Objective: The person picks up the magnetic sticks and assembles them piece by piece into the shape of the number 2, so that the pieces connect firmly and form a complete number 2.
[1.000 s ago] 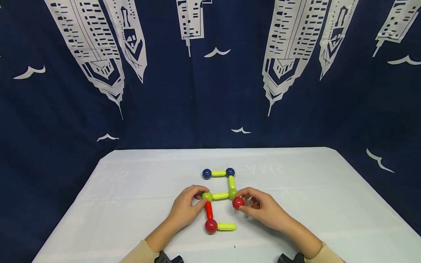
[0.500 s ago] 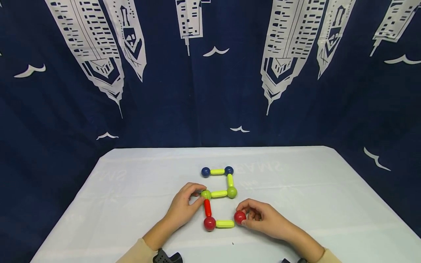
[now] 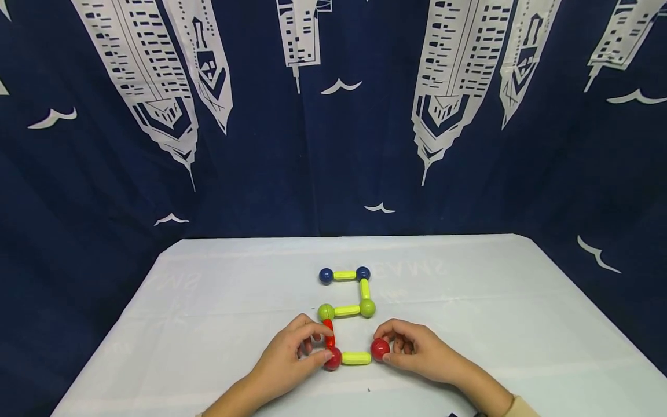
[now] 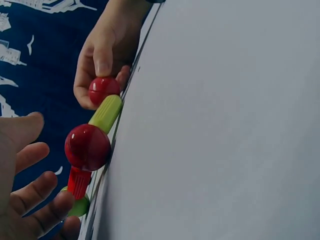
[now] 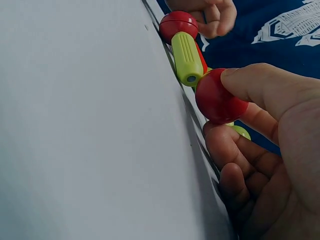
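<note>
My right hand (image 3: 417,350) pinches a red ball (image 5: 220,97) between thumb and fingers. That ball sits right beside the free end of a yellow-green magnetic stick (image 3: 356,358); whether they touch I cannot tell. At the stick's other end is a second red ball (image 4: 87,147). My left hand (image 3: 286,356) hovers around this ball with fingers spread, and in the left wrist view a gap shows between them. From that ball a red stick (image 4: 79,183), partly covered by the left fingers in the head view, leads up to a green ball (image 3: 326,312).
Farther along the chain, yellow-green sticks (image 3: 347,311) join a second green ball (image 3: 367,307) and two dark blue balls (image 3: 363,273). Everything lies on a white-covered table (image 3: 234,278). A navy curtain (image 3: 312,145) with white building prints hangs behind.
The right hand has brought its red ball from beside the green ball down to the lower stick's end. My left hand has left the upper green ball and moved down to the lower red ball.
</note>
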A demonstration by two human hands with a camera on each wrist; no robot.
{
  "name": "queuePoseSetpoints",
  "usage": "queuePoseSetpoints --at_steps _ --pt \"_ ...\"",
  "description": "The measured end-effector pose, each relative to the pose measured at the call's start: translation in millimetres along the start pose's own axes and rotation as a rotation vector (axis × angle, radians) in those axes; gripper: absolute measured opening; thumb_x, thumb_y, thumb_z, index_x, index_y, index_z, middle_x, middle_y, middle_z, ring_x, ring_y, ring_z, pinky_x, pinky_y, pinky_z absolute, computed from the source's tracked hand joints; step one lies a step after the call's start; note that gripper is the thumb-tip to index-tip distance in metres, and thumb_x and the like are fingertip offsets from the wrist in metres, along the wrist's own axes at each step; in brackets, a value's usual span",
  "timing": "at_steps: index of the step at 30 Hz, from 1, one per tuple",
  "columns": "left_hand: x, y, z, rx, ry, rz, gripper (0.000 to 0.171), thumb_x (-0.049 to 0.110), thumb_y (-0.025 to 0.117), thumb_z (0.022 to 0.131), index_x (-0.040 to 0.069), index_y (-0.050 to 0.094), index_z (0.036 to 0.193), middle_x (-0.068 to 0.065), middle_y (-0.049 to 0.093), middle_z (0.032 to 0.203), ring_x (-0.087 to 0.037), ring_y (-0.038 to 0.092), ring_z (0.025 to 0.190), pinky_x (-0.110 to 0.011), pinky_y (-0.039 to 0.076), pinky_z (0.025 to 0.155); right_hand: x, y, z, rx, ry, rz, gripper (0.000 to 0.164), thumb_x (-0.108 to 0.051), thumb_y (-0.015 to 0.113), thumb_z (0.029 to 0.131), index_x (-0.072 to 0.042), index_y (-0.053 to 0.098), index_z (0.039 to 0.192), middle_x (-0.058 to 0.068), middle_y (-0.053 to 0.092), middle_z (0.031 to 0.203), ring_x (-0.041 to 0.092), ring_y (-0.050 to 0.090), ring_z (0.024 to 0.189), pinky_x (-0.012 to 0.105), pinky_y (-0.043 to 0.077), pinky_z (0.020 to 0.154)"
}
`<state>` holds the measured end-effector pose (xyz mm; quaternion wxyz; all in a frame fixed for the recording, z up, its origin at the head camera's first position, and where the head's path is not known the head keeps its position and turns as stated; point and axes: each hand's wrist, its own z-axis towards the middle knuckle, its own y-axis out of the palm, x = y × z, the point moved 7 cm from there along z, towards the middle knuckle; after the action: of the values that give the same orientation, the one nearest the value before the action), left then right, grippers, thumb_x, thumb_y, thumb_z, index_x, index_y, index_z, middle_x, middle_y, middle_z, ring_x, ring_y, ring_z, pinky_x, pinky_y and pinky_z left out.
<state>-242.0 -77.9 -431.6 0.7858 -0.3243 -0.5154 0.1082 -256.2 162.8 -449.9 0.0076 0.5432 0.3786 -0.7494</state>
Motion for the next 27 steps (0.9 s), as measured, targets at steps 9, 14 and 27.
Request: queuePoseSetpoints --at_steps 9,14,27 --pt "-2.5 11.7 -7.4 -0.01 0.04 0.024 0.031 0.038 0.078 0.085 0.027 0.071 0.113 0.011 0.058 0.094 -0.002 0.053 0.076 -0.017 0.047 0.066 -1.4 2.1 -0.1 -0.013 -0.035 -0.028 0.027 -0.025 0.075 0.09 -0.024 0.064 0.115 -0.003 0.064 0.091 0.001 0.053 0.072 0.018 0.046 0.058" --pt "-2.8 16.1 -7.5 0.009 0.071 0.04 0.028 0.038 0.078 0.085 0.027 0.074 0.111 0.015 0.057 0.091 -0.001 0.052 0.074 -0.016 0.047 0.065 -1.2 0.6 -0.2 -0.002 -0.058 -0.048 0.027 -0.025 0.076 0.089 -0.026 0.064 0.114 -0.003 0.065 0.091 0.002 0.053 0.072 0.018 0.046 0.057" --pt "-3.2 15.8 -5.7 -0.036 0.061 0.041 0.023 0.031 0.078 0.087 0.024 0.075 0.109 0.013 0.059 0.086 0.003 0.052 0.075 -0.016 0.049 0.067 -1.0 0.0 1.0 0.007 -0.057 -0.064 0.027 -0.026 0.076 0.089 -0.026 0.064 0.114 -0.005 0.064 0.092 0.001 0.053 0.072 0.018 0.046 0.058"
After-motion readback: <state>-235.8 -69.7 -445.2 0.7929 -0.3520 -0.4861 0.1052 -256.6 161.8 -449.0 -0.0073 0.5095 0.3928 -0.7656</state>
